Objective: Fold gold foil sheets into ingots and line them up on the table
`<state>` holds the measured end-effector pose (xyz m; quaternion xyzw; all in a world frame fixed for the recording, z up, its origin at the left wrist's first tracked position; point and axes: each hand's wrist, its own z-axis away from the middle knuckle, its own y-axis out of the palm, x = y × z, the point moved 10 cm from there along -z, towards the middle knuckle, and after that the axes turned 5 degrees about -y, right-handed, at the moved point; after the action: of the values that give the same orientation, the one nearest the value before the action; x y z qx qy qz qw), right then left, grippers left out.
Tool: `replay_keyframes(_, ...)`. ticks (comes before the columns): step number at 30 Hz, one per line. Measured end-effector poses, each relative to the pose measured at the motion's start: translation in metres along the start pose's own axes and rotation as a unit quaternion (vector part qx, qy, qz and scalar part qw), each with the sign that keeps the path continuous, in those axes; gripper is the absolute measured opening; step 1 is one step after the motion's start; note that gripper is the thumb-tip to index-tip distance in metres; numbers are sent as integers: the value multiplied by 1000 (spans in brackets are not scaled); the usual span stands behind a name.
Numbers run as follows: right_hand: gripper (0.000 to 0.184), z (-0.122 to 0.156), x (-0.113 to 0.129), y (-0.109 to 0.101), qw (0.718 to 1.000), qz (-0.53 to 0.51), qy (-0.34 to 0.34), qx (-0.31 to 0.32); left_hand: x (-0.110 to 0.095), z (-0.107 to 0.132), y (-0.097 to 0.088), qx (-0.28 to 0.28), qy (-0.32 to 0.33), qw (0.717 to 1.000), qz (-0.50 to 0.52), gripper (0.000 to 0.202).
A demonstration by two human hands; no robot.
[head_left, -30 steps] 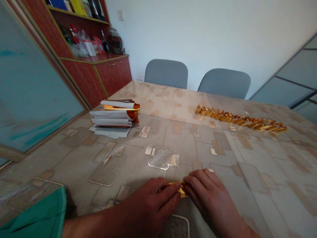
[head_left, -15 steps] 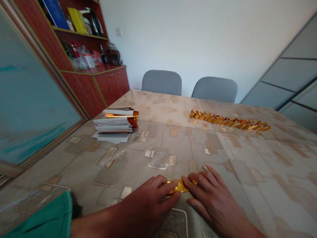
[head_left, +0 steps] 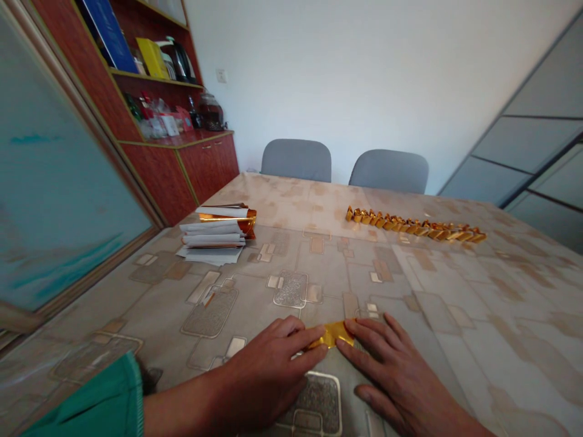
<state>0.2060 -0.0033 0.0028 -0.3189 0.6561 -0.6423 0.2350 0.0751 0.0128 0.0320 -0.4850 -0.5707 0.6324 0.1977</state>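
Note:
Between my two hands, near the front of the table, lies a folded strip of shiny gold foil paper. My left hand pinches its left end between thumb and fingers. On the right end, the fingertips of my right hand rest from above, with the fingers stretched out and the thumb apart from the paper. Farther back on the left stands a stack of folded white and gold paper sheets. At the back right, a row of folded gold paper pieces runs side by side.
A patterned cover lies over the table. Two grey chairs stand behind its far edge. On the left are a red wooden cabinet with household items and a glazed door panel.
My right thumb has drawn away from the foil, and the right fingers have shifted on it. More of the gold surface shows between my hands. The whole view has tilted up slightly.

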Motion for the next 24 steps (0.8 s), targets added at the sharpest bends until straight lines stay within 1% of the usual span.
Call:
replay_keyframes(6, 58, 3, -3, -1, 1000, -13, 6, 8, 7, 7, 3, 24, -3, 999, 22, 60)
replay_keyframes(11, 59, 6, -5, 5, 1000, -3, -4, -5, 15, 14, 12, 71, -17, 996, 47, 76)
replay_keyframes(13, 60, 6, -6, 5, 1000, -1, -9, -12, 17, 18, 13, 79, -22, 995, 52, 77)
replay_keyframes(15, 58, 5, -5, 1, 1000, -12, -8, -13, 20, 19, 11, 66, -27, 996, 48, 70)
replay_keyframes(16, 56, 3, -3, -3, 1000, -24, -6, -12, 20, 18, 9, 51, -26, 997, 46, 64)
replay_keyframes(18, 49, -5, 0, -13, 998, -61, 2, -7, 19, 12, 5, 8, -19, 999, 42, 45)
replay_keyframes(20, 36, -17, 1, -21, 993, -113, 22, -3, 18, 1, 1, -38, -12, 998, 40, 20)
replay_keyframes(21, 27, -24, -2, -24, 990, -137, 43, -5, 19, -6, 0, -54, -16, 998, 40, 17)
replay_keyframes(22, 21, -32, -6, -26, 985, -158, 63, -11, 22, -13, 0, -67, -34, 996, 41, 18)
replay_keyframes(24, 22, -47, -17, -26, 980, -170, 99, -34, 31, -24, 2, -82, -84, 993, 29, 18)
